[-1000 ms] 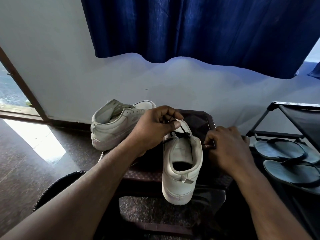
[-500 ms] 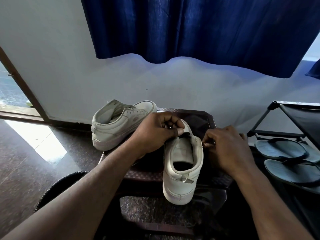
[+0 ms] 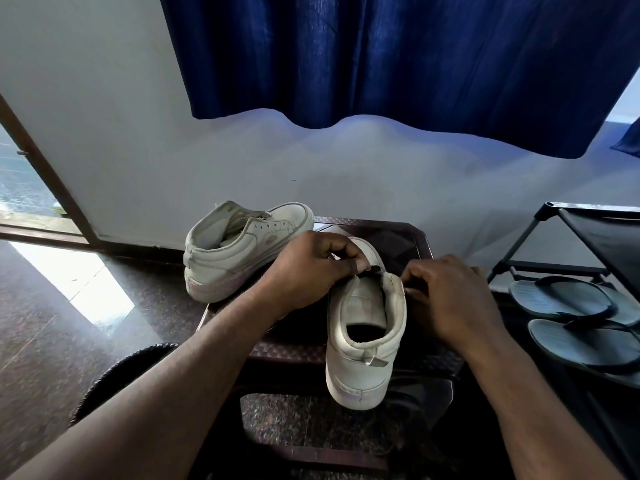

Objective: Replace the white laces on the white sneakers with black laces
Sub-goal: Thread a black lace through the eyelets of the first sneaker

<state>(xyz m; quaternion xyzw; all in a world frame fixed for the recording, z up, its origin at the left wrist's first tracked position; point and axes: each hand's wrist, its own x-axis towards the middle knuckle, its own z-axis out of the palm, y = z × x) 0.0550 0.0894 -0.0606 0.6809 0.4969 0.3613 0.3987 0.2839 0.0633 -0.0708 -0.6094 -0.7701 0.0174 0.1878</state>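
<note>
- Near sneaker [image 3: 363, 341]: stood at centre frame on the dark surface [image 3: 420, 233] with its heel toward the viewer, so that both eyelet rows are presented to the hands.
- Black lace [image 3: 376, 270]: seen only as a short dark run across the top of the tongue.
- Left grip [image 3: 311, 268]: fingers are curled, and thumb and forefinger are closed in a pinch on the lace at the left eyelet row. It is judged to be drawing the lace through.
- Right grip [image 3: 450, 299]: fingers are curled against the right eyelet flap, apparently to steady it. Whether lace is held there cannot be told.
- Far sneaker [image 3: 242, 244]: set aside left of centre. No lace is seen in its eyelets, so it is judged to be awaiting its turn.
- Sandals [image 3: 568, 303]: kept on a rack [image 3: 519, 244] at right.
</note>
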